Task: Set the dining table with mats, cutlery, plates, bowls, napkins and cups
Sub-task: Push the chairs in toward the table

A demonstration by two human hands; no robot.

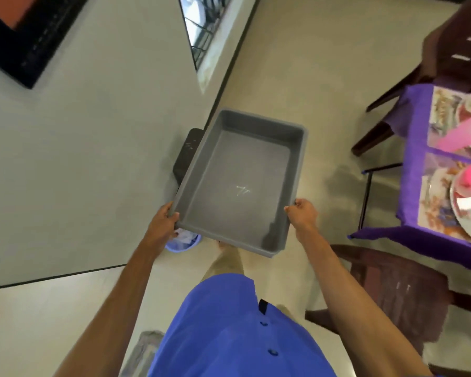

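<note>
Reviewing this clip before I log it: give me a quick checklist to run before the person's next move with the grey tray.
1. Left hand grips the grey tray at its near corner: ok.
2. Right hand grips the opposite near corner: ok.
3. Tray holds nothing: ok.
4. Tray level: not ok, it looks tilted.
5. Table to the right already carries mats and plates: ok.
6. Cutlery and cups laid: cannot tell, blurred.

A home dining room: purple-clothed table [413, 164] with plates [465, 197], dark wooden chairs [400, 292], barred window [204, 31], tiled floor [297, 63].
</note>
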